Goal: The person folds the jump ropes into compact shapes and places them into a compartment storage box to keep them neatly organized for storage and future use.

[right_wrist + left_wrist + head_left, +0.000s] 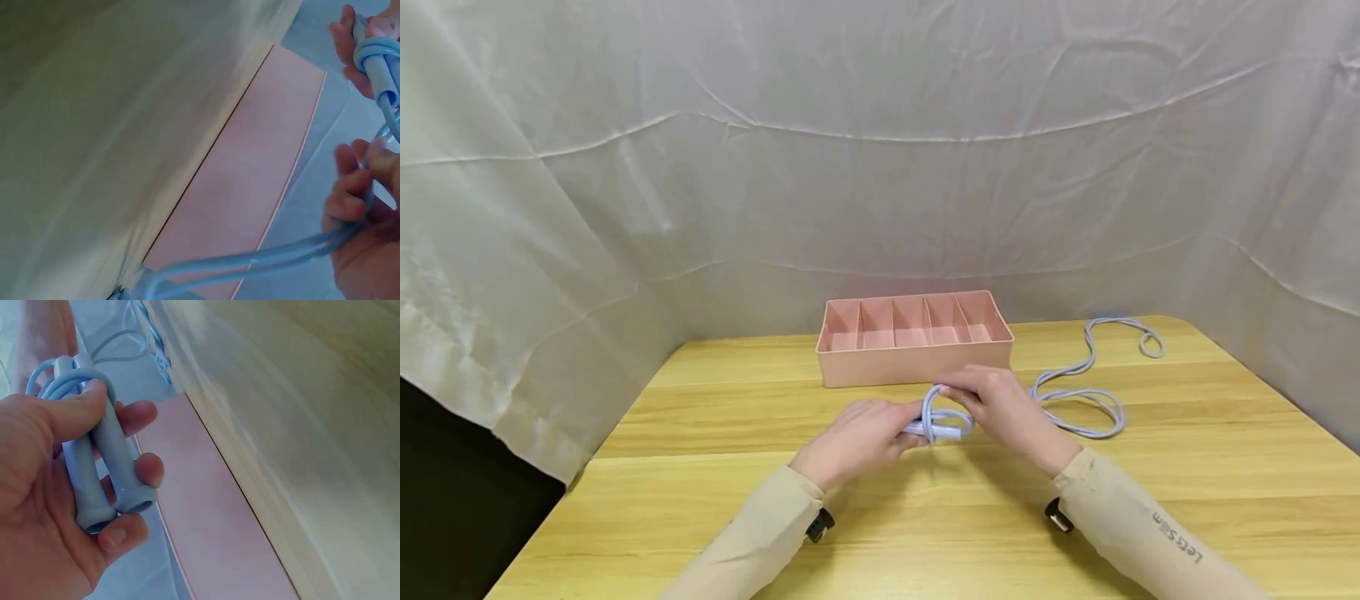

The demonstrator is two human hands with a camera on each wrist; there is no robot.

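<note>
1. One light blue skipping rope [1078, 400] is in hand above the wooden table [715, 467], just in front of the pink box [914, 337]. It has two smooth, round handles [103, 472], held side by side, each flaring slightly at its open end.
2. The left hand [859, 440] grips both handles together: its thumb lies across them and its fingers [139, 417] curl round from the other side, as the left wrist view shows.
3. The cord is thin, glossy and the same pale blue. A few turns of it loop over the top of the handles; the rest trails to the person's right in loose curves on the table, ending in a small ring-shaped loop near the far edge.
4. The right hand [1003, 404] pinches the cord just above the handles, with fingers [350, 187] curled round two strands in the right wrist view.
5. There is one pink box, long and open-topped, split by four dividers into five compartments.
6. A pale wrinkled sheet [880, 150] hangs behind and on both sides of the table.
7. Hard to make out: the hands cover much of the wound part in the head view, so the turns cannot be counted. Both wrist views are blurred, and show the box only as a flat pink face.
</note>
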